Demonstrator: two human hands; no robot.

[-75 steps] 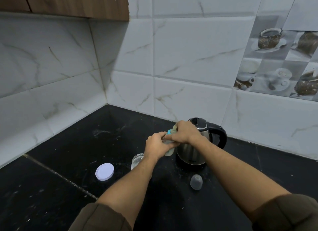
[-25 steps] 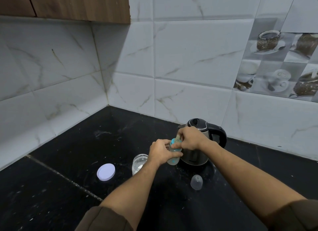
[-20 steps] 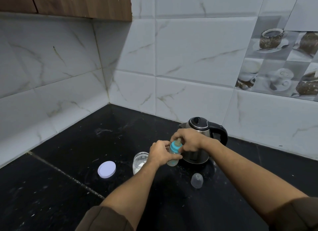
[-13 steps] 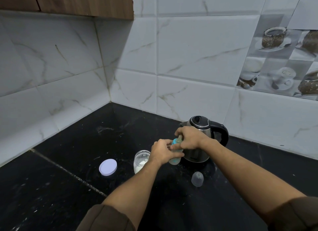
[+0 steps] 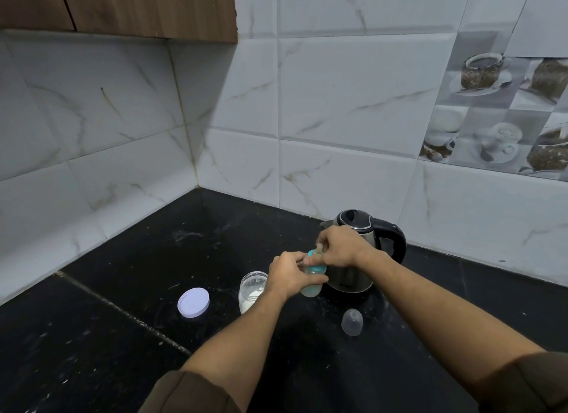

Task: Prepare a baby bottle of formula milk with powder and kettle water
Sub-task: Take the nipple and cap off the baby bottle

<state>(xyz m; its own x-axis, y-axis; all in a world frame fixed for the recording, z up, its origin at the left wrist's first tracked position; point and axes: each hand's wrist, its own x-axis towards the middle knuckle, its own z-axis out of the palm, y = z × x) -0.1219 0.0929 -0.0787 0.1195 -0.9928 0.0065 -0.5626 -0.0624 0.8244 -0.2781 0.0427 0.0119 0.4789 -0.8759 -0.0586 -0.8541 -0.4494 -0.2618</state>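
Observation:
A small baby bottle [image 5: 313,285] with a blue collar and a pale teat is held above the black counter [image 5: 129,259]. My left hand [image 5: 290,277] wraps the bottle's body. My right hand [image 5: 336,248] pinches the blue collar and teat from above. Behind them stands a steel kettle [image 5: 365,237] with a black lid and handle. An open glass jar [image 5: 252,291] with white powder at its bottom sits just left of my left wrist.
The jar's white lid [image 5: 193,302] lies flat on the counter to the left. A clear bottle cap [image 5: 352,322] rests on the counter in front of the kettle. White tiled walls close the corner behind; a wooden cabinet [image 5: 123,9] hangs above.
Both hands stay on the bottle in front of the kettle. The right hand's fingers have shifted around the blue collar and teat; the bottle has barely moved.

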